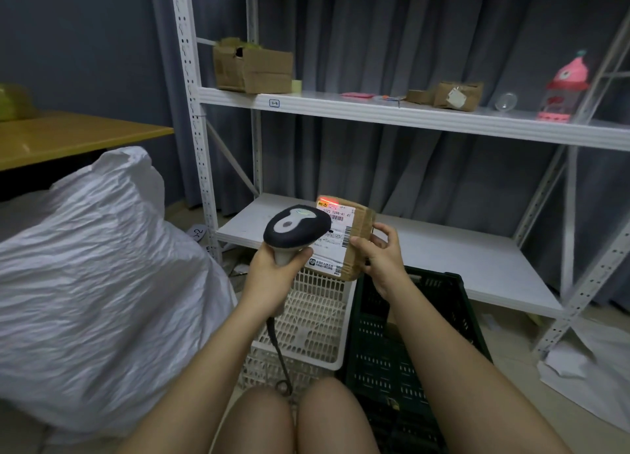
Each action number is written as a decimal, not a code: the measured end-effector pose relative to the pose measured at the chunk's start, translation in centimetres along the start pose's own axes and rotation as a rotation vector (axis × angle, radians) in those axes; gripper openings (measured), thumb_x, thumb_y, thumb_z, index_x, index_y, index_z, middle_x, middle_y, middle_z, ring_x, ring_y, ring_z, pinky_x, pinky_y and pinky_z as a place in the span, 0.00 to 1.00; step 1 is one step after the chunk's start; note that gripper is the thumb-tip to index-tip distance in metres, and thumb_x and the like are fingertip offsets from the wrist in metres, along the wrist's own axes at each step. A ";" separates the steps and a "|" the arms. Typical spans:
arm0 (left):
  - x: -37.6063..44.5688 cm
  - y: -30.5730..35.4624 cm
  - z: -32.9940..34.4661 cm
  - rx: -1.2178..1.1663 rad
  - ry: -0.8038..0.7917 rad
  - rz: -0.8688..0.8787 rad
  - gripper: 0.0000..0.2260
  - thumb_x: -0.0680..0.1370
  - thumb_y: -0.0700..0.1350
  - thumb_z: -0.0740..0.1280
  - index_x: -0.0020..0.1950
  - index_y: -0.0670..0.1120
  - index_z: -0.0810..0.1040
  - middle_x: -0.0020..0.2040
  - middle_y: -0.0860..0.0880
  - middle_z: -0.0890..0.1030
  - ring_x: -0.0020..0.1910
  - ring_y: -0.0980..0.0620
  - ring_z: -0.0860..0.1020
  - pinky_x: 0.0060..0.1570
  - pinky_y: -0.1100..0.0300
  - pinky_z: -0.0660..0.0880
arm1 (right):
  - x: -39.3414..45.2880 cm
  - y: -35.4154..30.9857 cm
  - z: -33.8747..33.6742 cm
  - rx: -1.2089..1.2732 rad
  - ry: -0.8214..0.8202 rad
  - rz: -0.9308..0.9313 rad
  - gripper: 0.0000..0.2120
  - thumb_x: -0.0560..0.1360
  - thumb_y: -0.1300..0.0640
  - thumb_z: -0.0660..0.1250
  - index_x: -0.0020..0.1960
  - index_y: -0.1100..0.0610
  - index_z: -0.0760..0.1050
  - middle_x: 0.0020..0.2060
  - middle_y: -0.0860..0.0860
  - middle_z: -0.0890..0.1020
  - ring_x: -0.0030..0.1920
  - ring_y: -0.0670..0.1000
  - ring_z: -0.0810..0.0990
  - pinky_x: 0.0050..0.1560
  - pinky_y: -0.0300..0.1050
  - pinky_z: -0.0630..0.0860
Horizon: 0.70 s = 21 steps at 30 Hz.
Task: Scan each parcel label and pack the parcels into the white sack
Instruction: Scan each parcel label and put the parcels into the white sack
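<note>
Nearest the camera, below the parcel, two bare knees (296,419) frame a coiled cable (278,351) that runs up to the barcode scanner (296,228). Just left of the parcel (344,239), the left hand (272,269) curls round the scanner's pale handle, its dark head overlapping the parcel's left edge. The right hand (378,252) pinches the parcel's right side, thumb on the labelled face and fingers behind, holding the brown box tilted in the air with its white label (332,230) facing the scanner. A red scan line glows across the parcel's top edge. Directly under the parcel stand a white basket (317,317) and a dark green crate (426,334) side by side. Well left of the parcel bulges the white sack (95,283). Behind the parcel rises a white metal shelf rack (409,112), its upper shelf carrying cardboard boxes (252,66) and a pink bottle (564,89).
</note>
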State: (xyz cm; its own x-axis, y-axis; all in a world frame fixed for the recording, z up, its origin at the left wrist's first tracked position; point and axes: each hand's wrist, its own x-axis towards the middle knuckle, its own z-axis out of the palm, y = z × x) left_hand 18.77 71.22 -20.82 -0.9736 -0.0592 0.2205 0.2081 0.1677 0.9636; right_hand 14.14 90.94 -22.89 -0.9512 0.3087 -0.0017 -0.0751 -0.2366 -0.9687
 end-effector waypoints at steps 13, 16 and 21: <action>0.4 -1.0 -0.2 0.032 -0.001 -0.026 0.23 0.71 0.50 0.74 0.64 0.48 0.74 0.55 0.49 0.81 0.54 0.48 0.78 0.56 0.45 0.77 | 0.5 1.0 1.0 0.007 -0.005 -0.012 0.27 0.71 0.63 0.73 0.64 0.47 0.67 0.63 0.54 0.75 0.58 0.55 0.78 0.49 0.52 0.80; 0.5 -1.1 -0.2 0.038 0.006 -0.023 0.23 0.72 0.49 0.74 0.65 0.47 0.74 0.56 0.48 0.81 0.55 0.47 0.78 0.56 0.45 0.76 | 0.7 1.0 1.1 0.006 -0.005 -0.017 0.27 0.71 0.63 0.74 0.63 0.47 0.67 0.63 0.54 0.75 0.58 0.55 0.78 0.52 0.55 0.81; 0.7 -1.3 -0.2 0.036 0.016 -0.016 0.22 0.72 0.48 0.74 0.64 0.47 0.74 0.56 0.48 0.81 0.54 0.47 0.78 0.56 0.45 0.76 | 0.7 0.9 1.2 0.007 -0.009 -0.025 0.26 0.71 0.64 0.74 0.62 0.47 0.68 0.63 0.54 0.76 0.58 0.55 0.79 0.54 0.57 0.80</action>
State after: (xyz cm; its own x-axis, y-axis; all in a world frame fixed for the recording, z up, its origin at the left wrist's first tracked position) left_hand 17.88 70.77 -21.87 -0.9751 -0.0773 0.2079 0.1889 0.2018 0.9610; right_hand 13.06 89.85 -23.43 -0.9515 0.3066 0.0245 -0.1007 -0.2352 -0.9667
